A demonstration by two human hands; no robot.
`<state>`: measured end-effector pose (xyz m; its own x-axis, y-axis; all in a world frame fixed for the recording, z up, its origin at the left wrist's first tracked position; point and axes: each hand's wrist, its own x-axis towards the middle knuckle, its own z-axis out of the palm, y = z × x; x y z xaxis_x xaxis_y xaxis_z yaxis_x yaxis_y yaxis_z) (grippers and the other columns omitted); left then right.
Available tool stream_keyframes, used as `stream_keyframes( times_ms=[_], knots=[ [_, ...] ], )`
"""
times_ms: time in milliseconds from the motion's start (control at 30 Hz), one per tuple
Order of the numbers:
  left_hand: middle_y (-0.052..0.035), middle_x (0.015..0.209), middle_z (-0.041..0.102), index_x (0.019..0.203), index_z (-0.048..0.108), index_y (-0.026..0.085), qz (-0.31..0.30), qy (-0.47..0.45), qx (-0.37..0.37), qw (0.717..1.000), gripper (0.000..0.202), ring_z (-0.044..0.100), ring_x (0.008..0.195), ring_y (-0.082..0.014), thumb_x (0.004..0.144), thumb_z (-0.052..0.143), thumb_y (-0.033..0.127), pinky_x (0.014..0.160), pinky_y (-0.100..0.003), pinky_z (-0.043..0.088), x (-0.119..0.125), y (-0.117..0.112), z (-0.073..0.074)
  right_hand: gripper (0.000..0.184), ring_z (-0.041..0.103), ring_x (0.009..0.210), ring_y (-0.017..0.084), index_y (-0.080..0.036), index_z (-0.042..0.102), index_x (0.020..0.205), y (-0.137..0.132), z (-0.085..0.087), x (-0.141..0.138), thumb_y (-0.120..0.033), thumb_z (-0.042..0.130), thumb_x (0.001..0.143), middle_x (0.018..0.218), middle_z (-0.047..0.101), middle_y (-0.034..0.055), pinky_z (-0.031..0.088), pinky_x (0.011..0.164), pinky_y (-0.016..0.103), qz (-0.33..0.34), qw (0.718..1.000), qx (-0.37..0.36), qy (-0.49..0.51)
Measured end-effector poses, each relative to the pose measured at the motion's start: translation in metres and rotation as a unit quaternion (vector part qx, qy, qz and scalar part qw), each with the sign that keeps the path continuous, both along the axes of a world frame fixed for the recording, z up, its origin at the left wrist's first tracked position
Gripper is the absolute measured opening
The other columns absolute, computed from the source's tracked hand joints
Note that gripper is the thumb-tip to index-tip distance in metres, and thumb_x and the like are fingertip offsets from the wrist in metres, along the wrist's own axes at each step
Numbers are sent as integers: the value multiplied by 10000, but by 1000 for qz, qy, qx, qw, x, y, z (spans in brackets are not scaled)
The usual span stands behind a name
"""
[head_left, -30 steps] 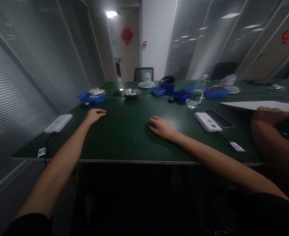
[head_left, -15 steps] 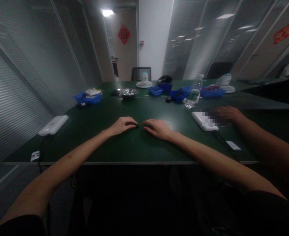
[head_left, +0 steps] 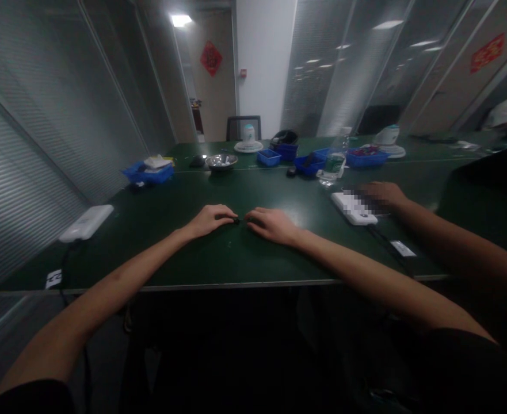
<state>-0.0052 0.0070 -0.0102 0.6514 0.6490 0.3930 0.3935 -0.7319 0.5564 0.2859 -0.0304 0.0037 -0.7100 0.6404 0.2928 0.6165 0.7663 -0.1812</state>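
"Where's the small dark piece [head_left: 236, 221]?"

"Pinched between thumb and fingers of the left hand [head_left: 210, 220], in from the middle of the near edge of the desk [head_left: 253, 261]."

"And the right hand [head_left: 274, 225]?"

"Just beside it, fingers curled, palm down. I can't tell whether it grips anything; the fingers hide that."

"How should the piece handle?"

"Light and stiff, I'd judge, and small enough to slip or roll. Hold it by its sides with the fingertips, gently in case it's fragile. Its surface is too dim to read."

"What's in the containers?"

"By the desk's left edge, a blue tray [head_left: 157, 176] holds something white, perhaps packets. Toward the far edge, a metal bowl [head_left: 221, 168] has pale bits in it. The small blue basket [head_left: 270, 162] beyond is too dim to tell."

"Further right?"

"One low blue bin [head_left: 305, 171] holds a dark object. Past the bottle [head_left: 334, 165], a wider blue box [head_left: 368, 160] carries reddish things."
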Motion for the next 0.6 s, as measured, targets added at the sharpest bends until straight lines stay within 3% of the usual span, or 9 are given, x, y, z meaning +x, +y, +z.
stream_keyframes(
  times_ms=[367,500,600],
  knots=[
    [-82,1181,760,1208,800,252,-38,-10,-3,999,246,688,1112,-235,1008,670,309,1013,-398,508,8,-4,-1,342,657,970,192,-240,602,1377,-2,1,-1,-385,458,1103,1232,666,85,458,801,288,18,1000,5,5],
    [-85,1194,753,1322,744,255,-30,0,-18,999,334,687,1094,-235,1000,679,314,989,-388,515,9,-4,-1,355,653,950,192,-237,580,1401,-4,2,-2,-385,460,1103,1235,664,88,455,783,290,-1,1000,6,2],
    [-85,1188,754,1293,757,252,-15,5,-8,1000,309,683,1098,-238,1008,659,322,999,-394,510,6,0,-3,344,653,930,188,-243,590,1388,-4,3,-3,-383,467,1099,1243,664,88,454,778,291,-25,1000,1,1]
  ],
)
